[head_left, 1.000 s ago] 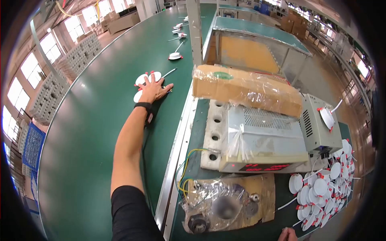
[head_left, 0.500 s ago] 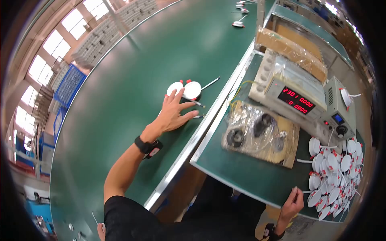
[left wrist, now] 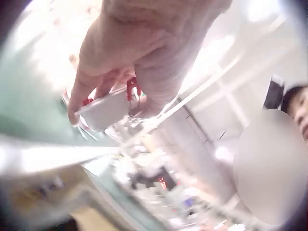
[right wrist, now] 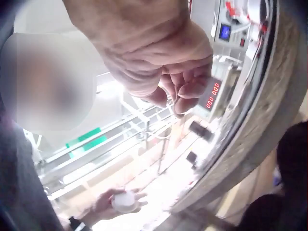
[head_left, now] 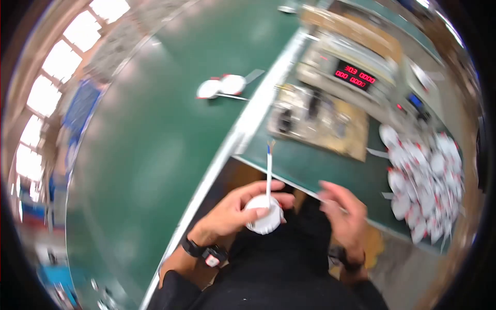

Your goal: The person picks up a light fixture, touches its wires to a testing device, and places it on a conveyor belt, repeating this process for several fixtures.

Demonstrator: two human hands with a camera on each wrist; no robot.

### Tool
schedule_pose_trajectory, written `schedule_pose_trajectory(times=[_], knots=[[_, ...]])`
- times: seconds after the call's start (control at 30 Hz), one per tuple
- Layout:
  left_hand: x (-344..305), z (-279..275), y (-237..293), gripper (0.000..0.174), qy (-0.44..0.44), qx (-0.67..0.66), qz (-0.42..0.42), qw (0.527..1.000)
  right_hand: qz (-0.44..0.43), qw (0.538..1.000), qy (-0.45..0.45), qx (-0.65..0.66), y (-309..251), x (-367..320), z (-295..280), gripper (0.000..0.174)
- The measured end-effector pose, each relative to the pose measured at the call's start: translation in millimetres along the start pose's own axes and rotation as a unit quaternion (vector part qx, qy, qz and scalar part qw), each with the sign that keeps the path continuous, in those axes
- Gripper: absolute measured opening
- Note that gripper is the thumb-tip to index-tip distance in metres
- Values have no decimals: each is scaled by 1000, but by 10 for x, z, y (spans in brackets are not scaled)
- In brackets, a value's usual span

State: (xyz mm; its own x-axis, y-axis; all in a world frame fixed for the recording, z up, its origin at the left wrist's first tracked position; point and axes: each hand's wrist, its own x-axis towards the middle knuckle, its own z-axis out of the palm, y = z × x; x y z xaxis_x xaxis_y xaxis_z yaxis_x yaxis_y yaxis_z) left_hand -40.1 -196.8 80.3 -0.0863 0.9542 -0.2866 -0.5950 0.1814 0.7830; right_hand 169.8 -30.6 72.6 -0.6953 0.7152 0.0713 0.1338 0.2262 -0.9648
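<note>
My left hand grips a round white lamp above my lap, its white cable standing up with bare wire ends. In the left wrist view, the fingers of my left hand lie round the lamp's rim, beside red clips. To the right of the lamp, apart from it, my right hand hangs with loosely bent fingers, blurred. The right wrist view shows my right hand with thumb and fingers apart; a thin pale line shows between them, too unclear to identify.
Two white lamps lie on the green surface at the left. On the right-hand table stand a meter with red digits, a board with wrapped parts and a heap of lamps. A metal edge borders the green surface.
My left hand has left the green surface with one lamp and come back over my lap. My right hand has moved left from the table edge, and its fingers have spread. The head view has shifted.
</note>
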Motion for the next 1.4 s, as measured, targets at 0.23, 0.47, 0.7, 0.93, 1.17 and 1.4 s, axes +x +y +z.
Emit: schedule_pose_trajectory(times=[0.23,0.47,0.7,0.93,1.17,1.4], knots=[[875,149,-717,47,-195,-51,-105,974,79,991,-50,96,0,83,-124,23],[742,14,-315,59,-118,192,181,957,65,985,-108,-122,-84,5,-35,18],[686,-207,-581,24,88,-121,330,932,67,933,-298,-192,-471,276,503,42],[649,-278,-427,25,86,-148,312,934,-22,914,-298,-276,-846,288,586,42],[304,112,-189,19,20,-54,214,975,-29,963,-199,-180,-697,-6,463,23],[797,369,-394,29,-119,-229,12,966,-91,994,50,-45,-378,-489,171,21]])
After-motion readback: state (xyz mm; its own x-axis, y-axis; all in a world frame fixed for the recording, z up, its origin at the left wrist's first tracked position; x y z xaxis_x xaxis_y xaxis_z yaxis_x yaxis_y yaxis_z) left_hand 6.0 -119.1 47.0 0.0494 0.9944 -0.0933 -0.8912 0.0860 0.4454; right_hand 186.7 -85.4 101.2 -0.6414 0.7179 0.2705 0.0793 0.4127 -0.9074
